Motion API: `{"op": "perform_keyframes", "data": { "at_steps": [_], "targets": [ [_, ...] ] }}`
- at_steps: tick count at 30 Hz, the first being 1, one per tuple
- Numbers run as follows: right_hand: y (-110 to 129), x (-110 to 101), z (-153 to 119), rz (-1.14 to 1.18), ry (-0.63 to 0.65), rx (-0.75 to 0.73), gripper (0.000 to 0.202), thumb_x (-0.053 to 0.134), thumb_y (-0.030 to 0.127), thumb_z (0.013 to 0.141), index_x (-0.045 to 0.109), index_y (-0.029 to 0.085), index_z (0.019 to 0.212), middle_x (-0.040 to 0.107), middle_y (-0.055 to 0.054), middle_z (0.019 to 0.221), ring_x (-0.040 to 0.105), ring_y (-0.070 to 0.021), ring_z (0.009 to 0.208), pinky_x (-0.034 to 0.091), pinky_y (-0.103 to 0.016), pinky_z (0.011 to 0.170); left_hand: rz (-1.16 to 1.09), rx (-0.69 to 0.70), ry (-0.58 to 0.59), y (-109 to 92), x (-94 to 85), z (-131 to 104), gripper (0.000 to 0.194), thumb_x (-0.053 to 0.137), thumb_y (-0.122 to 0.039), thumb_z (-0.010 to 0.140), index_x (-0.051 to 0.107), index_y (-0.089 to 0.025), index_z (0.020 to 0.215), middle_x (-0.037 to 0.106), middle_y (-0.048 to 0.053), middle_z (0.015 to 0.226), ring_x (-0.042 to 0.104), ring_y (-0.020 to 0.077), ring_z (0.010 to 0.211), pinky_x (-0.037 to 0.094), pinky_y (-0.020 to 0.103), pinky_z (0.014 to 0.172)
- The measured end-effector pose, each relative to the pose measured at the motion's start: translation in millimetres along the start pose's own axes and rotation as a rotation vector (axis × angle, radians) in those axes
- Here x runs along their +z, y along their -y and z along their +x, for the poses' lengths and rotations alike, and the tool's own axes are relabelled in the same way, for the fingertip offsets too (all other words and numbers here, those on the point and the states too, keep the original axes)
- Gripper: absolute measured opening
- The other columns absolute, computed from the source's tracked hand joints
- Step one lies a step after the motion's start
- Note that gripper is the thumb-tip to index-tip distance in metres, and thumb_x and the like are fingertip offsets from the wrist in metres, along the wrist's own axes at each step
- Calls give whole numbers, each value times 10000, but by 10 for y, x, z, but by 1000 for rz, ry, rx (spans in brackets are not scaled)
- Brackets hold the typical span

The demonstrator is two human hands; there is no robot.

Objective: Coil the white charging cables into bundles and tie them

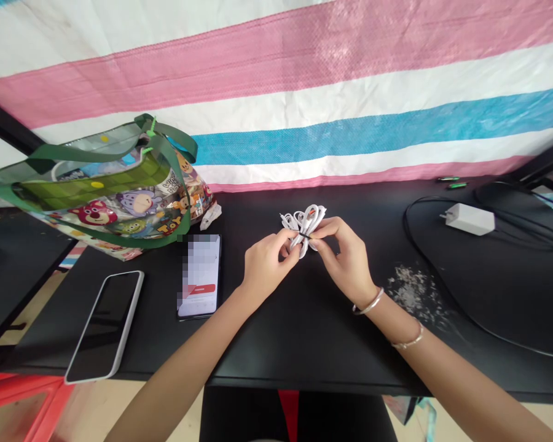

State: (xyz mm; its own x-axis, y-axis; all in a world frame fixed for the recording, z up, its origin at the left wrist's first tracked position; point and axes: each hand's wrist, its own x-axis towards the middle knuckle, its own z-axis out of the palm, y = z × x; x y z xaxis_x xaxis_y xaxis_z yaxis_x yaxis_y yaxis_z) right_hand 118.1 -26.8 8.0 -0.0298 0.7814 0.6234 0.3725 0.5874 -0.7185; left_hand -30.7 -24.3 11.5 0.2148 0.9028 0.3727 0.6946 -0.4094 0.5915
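Observation:
A bundled white cable (311,216) is held up over the black table, its loops gathered at the middle by a thin black tie (303,234). My left hand (270,261) pinches the bundle from the left, fingers closed on its loops. From the right, thumb and forefinger of my right hand (343,258) are pinched together at the end of the black tie. Part of the cable is hidden behind my fingers.
A clear cartoon bag with green handles (133,202) stands at the left. Before it lie a lit phone (200,276) and a dark-screened phone (105,325). On the right are a white charger (470,219), a black cord (435,273) and pale scraps (417,291).

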Motion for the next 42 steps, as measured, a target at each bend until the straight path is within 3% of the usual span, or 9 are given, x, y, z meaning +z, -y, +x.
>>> {"op": "perform_keyframes", "data": {
  "at_steps": [6, 11, 18, 25, 36, 42],
  "targets": [
    [0, -3, 7, -21, 13, 55, 173, 543, 350, 876, 534, 247, 737, 628, -23, 772, 622, -186, 730, 514, -335, 668, -95, -50, 61, 16, -10, 11, 57, 566, -218, 793, 609, -216, 756, 614, -52, 589, 584, 106, 565, 377, 194, 526],
    [-34, -10, 37, 76, -46, 127, 176, 580, 383, 855, 540, 241, 758, 620, -20, 777, 624, -171, 729, 534, -322, 674, -600, -182, 252, 29, 14, 36, 146, 520, -323, 854, 589, -196, 832, 672, 0, 739, 643, 127, 670, 479, 219, 615],
    [-93, -14, 53, 169, -101, 208, 206, 625, 423, 815, 549, 236, 771, 599, -8, 782, 625, -163, 767, 547, -299, 662, -994, -317, 357, 8, 36, 67, 333, 683, -459, 703, 508, -184, 769, 608, 3, 741, 572, 96, 650, 464, 217, 601],
    [-116, -20, 53, 190, -112, 246, 230, 622, 452, 810, 543, 238, 783, 585, -3, 777, 621, -160, 754, 558, -300, 656, -1056, -425, 396, -43, 1, 59, 396, 708, -500, 647, 483, -202, 776, 511, -49, 642, 530, 87, 606, 450, 222, 593],
    [-88, -28, 58, 186, -75, 277, 259, 628, 470, 795, 540, 228, 766, 585, 1, 779, 608, -140, 686, 538, -261, 563, -1180, -610, 369, 0, 65, 72, 337, 657, -479, 714, 509, -225, 880, 443, -56, 671, 485, 76, 604, 446, 187, 555],
    [-67, -26, 58, 211, -50, 280, 257, 635, 458, 792, 535, 223, 761, 577, 8, 752, 574, -119, 615, 536, -248, 528, -1254, -613, 347, 9, 72, 55, 382, 654, -549, 727, 487, -238, 871, 427, -50, 675, 472, 81, 596, 446, 190, 542]
  ]
}}
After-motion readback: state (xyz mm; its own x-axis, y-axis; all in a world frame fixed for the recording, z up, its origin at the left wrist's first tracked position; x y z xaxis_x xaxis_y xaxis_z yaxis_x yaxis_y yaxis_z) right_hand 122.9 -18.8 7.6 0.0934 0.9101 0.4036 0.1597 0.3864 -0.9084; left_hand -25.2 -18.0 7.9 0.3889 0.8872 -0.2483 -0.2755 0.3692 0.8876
